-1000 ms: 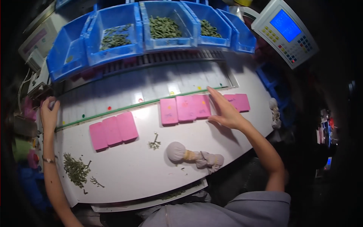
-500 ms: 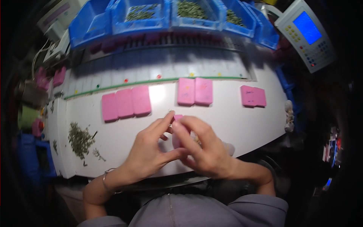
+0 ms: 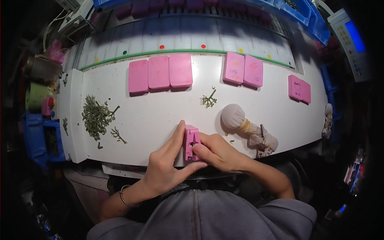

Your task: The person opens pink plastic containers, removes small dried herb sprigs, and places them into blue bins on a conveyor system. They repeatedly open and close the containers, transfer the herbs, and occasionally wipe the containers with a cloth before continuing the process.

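Note:
A pink rubber-like mould block (image 3: 191,138) stands on edge between my hands near the table's front edge. Its narrow side faces up and shows a notched slot with a dark spot in it. My left hand (image 3: 166,164) is pressed along the block's left side, fingers straight and thumb at the near end. My right hand (image 3: 218,152) grips the right side, with the thumb at the slot. Just right of that hand lies a pale cloth pouch (image 3: 233,116) with a round head, tied with yellowish bands. A small green branched piece (image 3: 209,98) lies beyond the block.
Pink blocks stand in a left group (image 3: 159,72), a middle pair (image 3: 243,69) and a right pair (image 3: 299,88). A pile of green pieces (image 3: 96,116) lies at left. Behind are a green-edged white rack (image 3: 180,36) and blue bins (image 3: 316,28); a keypad device (image 3: 352,40) stands far right.
My right hand has come off the cloth pouch, which now lies in view on the table. The pink block is now upright between both hands. The whole view has tilted down.

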`<state>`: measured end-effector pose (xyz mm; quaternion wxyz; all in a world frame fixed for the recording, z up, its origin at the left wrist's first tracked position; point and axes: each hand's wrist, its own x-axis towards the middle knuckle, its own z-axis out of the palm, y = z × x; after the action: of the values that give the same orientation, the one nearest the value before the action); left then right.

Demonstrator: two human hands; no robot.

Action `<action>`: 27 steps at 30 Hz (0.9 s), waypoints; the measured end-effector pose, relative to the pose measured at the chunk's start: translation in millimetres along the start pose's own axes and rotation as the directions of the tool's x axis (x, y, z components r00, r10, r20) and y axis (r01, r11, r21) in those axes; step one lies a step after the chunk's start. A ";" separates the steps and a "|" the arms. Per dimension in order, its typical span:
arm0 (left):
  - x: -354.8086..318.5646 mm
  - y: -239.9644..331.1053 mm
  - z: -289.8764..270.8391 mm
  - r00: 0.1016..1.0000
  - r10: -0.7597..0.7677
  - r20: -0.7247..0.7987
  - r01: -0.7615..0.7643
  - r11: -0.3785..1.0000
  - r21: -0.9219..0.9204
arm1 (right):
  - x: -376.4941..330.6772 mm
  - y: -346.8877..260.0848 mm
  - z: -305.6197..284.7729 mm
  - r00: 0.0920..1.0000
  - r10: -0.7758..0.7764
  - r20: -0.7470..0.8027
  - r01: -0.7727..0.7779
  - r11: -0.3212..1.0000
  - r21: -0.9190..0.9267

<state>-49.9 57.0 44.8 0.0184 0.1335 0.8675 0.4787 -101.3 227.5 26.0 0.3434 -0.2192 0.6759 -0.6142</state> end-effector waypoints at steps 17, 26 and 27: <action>26.9 -19.3 -5.7 0.974 0.089 0.207 -0.074 0.994 -0.082 | -5.7 -4.5 -7.7 0.976 0.213 0.048 -0.219 0.951 0.220; 14.1 -28.8 1.2 0.988 -0.020 0.151 0.062 0.958 -0.281 | -7.1 2.8 -11.6 0.985 0.150 0.081 -0.162 0.970 0.182; 14.3 -28.4 1.4 0.990 -0.021 0.139 0.061 0.954 -0.295 | -7.3 2.9 -11.4 0.982 0.171 0.080 -0.184 0.963 0.198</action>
<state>-69.6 47.3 21.6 0.1067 0.1430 0.7846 0.5937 -104.5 240.9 24.7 0.4387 -0.1402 0.6152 -0.6399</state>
